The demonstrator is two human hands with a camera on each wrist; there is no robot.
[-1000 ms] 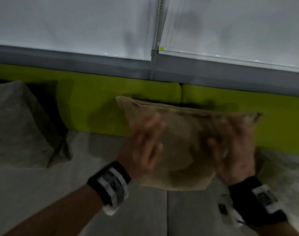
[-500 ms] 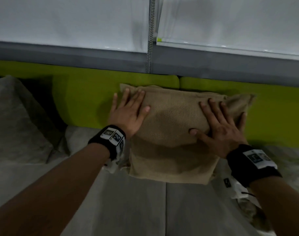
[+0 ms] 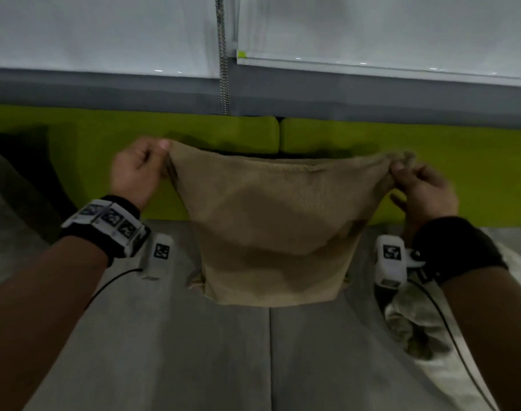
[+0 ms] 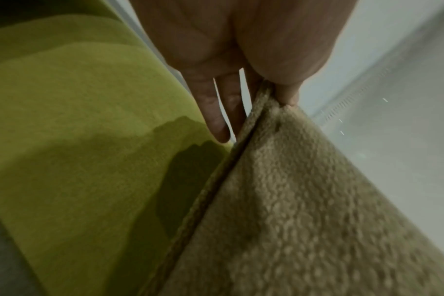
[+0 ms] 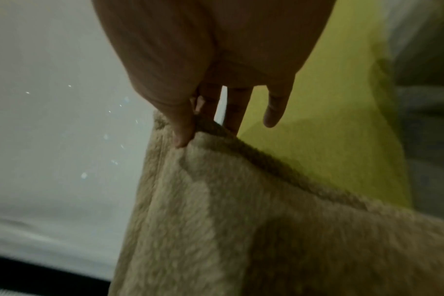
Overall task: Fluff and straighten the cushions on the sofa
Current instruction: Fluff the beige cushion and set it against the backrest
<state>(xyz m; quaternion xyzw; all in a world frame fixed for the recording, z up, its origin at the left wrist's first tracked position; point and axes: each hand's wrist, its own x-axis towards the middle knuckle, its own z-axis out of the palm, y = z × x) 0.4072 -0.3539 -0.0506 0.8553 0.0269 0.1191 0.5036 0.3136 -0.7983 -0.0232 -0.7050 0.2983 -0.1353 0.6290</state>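
Cushion (image 3: pixel 271 229), tan and fuzzy, stands in the middle of the head view, its lower edge on the grey seat (image 3: pixel 211 357) and its upper part in front of the green backrest (image 3: pixel 105 149). Its two top corners are drawn outward, so the top is wider than the bottom. The left hand (image 3: pixel 136 172), at centre left of the frame, pinches the upper left corner between thumb and fingers; the left wrist view shows the thumb (image 4: pixel 287 94) pressing the seam against the fingers behind it. The right hand (image 3: pixel 422 188), at centre right, pinches the upper right corner the same way, and in the right wrist view the little finger (image 5: pixel 275 112) hangs free of the fabric. Both wrists carry black bands with marked tags. A second grey cushion (image 3: pixel 4 185) lies at the left edge. Crumpled pale cloth (image 3: pixel 413 327) sits on the seat at lower right. White blinds (image 3: pixel 105 34) and a bead chain (image 3: pixel 223 54) fill the top of the frame.
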